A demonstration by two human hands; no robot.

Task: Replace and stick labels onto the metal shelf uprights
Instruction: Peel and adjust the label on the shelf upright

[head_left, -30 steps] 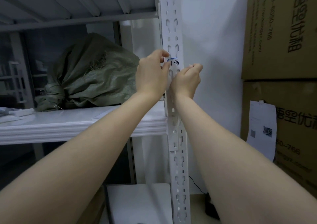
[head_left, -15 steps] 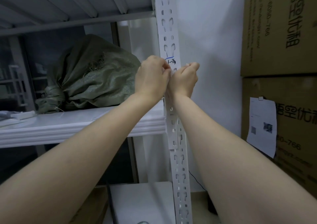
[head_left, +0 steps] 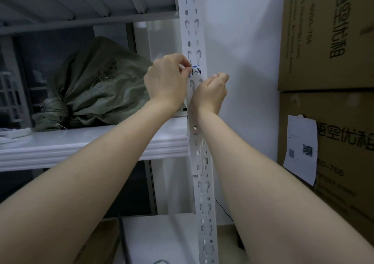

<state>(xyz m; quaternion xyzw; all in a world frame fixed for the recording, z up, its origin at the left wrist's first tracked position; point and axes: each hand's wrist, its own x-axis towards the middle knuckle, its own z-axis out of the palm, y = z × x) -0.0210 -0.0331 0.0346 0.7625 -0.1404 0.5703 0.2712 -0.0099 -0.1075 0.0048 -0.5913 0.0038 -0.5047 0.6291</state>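
Left hand [head_left: 166,81] pinches the handwritten label [head_left: 196,71] on the white upright [head_left: 192,34] — right hand [head_left: 210,93] curls lower against it, grip unclear.

Head view: 1 wide-angle camera worn on the person's head, facing forward and slightly downward. It looks from close range at the white metal shelf upright [head_left: 194,31], which runs vertically through the frame's centre. The left forearm [head_left: 81,182] and right forearm [head_left: 273,182] enter from the lower corners. The shelf [head_left: 91,142] fills the left half, the wall [head_left: 242,41] and cardboard boxes [head_left: 327,35] the right.
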